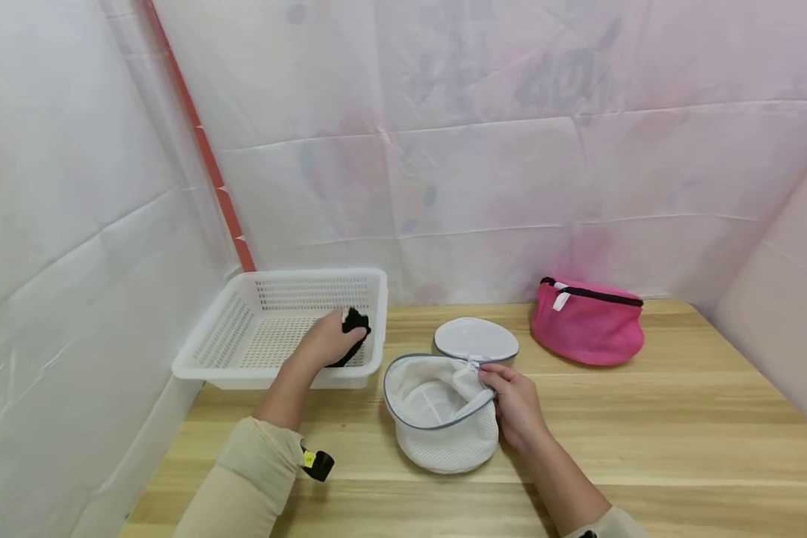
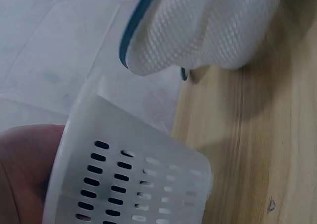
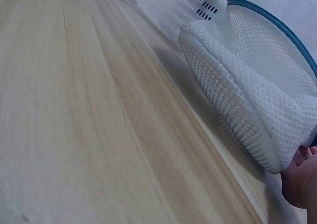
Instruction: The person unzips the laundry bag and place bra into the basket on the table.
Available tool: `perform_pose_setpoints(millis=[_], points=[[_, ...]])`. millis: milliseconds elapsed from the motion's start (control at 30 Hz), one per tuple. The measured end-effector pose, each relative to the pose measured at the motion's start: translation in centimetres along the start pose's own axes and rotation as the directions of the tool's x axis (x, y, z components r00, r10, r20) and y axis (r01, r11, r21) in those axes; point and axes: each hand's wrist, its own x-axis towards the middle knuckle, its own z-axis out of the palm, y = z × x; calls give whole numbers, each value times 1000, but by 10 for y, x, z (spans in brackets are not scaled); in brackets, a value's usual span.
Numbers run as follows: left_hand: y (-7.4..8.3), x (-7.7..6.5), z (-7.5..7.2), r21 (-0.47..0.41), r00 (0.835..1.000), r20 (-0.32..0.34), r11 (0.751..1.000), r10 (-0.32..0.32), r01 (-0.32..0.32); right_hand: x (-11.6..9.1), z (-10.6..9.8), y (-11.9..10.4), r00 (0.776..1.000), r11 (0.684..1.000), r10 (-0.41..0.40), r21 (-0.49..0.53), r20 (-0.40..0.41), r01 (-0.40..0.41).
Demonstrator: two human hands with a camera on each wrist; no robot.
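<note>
My left hand (image 1: pixel 324 341) reaches into the right side of a white perforated plastic basket (image 1: pixel 279 382) and grips a black cloth item (image 1: pixel 356 321), whose exact kind I cannot tell. In the left wrist view the basket's wall (image 2: pixel 116 120) hides most of that hand (image 2: pixel 27 167). A white mesh laundry bag (image 1: pixel 447 448) stands on the table with its blue-zippered mouth open and its round lid (image 1: pixel 476 338) folded back. My right hand (image 1: pixel 521 411) pinches the bag's rim at the right, near the lid. The right wrist view shows the mesh side (image 3: pixel 242 105) up close.
A pink pouch (image 1: pixel 585 329) with a black zipper and a white tag lies at the back right of the wooden table (image 1: pixel 699 426). White sheeting (image 1: pixel 471 187) hangs behind the table and on both sides. A red strip (image 1: pixel 205 149) runs down the left corner.
</note>
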Motion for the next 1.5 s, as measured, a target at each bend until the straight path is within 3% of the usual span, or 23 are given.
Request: perform_pose_setpoints(millis=[133,233,333,433,533,567,633,700,767,833,900,933,1033,1133,1233,1267,1300,1400,1500], points=[[-7,2,4,105,990,142,994,-18,3,-1,2,2,1000,1000,4,14,-9,-4],[-8,3,4,160,986,164,987,-26,-1,0,3,3,1000,1000,2,14,-16,-2],[-7,3,2,192,991,125,981,-43,18,1,3,3,1000,1000,-8,6,-16,8],[-2,0,1,215,999,39,976,-29,19,2,3,2,1000,1000,-23,-2,-17,23],[12,-12,1,196,991,-106,979,79,-57,3,2,2,999,999,-38,-22,-25,38],[18,-18,2,192,978,-155,976,137,-106,3,2,2,999,998,-46,-39,-27,45],[34,-35,6,192,936,-217,952,279,-239,3,2,1,998,996,-61,-67,-31,59],[51,-55,15,231,879,-187,890,438,-394,3,2,1,997,993,-70,-96,-42,65],[66,-75,31,285,803,-104,791,587,-541,3,2,1,996,990,-76,-122,-47,70],[75,-93,51,355,728,8,679,685,-643,1,2,1,996,987,-77,-144,-49,69],[79,-107,73,426,674,110,578,730,-696,0,2,0,996,984,-79,-167,-52,69],[79,-111,84,462,662,148,540,735,-703,-1,2,0,995,982,-80,-174,-51,70],[76,-118,114,573,669,211,465,713,-675,-3,2,-1,995,976,-83,-207,-51,71],[70,-113,133,652,653,169,413,739,-636,-4,2,-2,994,970,-91,-231,-62,74],[65,-103,139,692,638,104,405,763,-597,-5,1,-4,990,971,-106,-222,-92,84],[65,-99,139,697,643,90,414,760,-586,-5,0,-5,988,972,-111,-217,-105,86],[64,-95,138,704,657,76,426,750,-569,-4,0,-5,985,973,-122,-213,-119,94],[62,-81,134,722,729,50,479,683,-499,-2,-3,-6,977,973,-149,-201,-152,117],[59,-64,134,741,820,23,540,572,-398,1,-5,-8,971,970,-169,-201,-171,134]])
